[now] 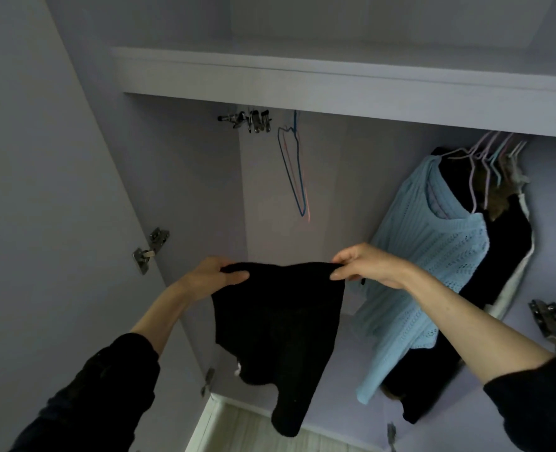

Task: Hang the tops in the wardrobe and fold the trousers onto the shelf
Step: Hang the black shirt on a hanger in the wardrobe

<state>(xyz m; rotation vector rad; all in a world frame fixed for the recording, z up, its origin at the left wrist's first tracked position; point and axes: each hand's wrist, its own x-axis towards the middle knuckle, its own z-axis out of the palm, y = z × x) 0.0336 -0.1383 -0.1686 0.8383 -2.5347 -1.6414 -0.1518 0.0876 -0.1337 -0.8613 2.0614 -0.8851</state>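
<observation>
Black knit garment (278, 327) hangs from both hands: the left hand (212, 276) pinches one upper corner, the right hand (361, 263) the other. Behind it, empty wire hangers (292, 164) hang under the wardrobe shelf (335, 89); a light blue sweater (423, 275) hangs at right.

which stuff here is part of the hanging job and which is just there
In the job:
- black garment, held up at its top edge by the left hand and right hand
- empty blue hanger
- shelf

Just there:
- light blue knitted top, already hung
- door hinge
</observation>
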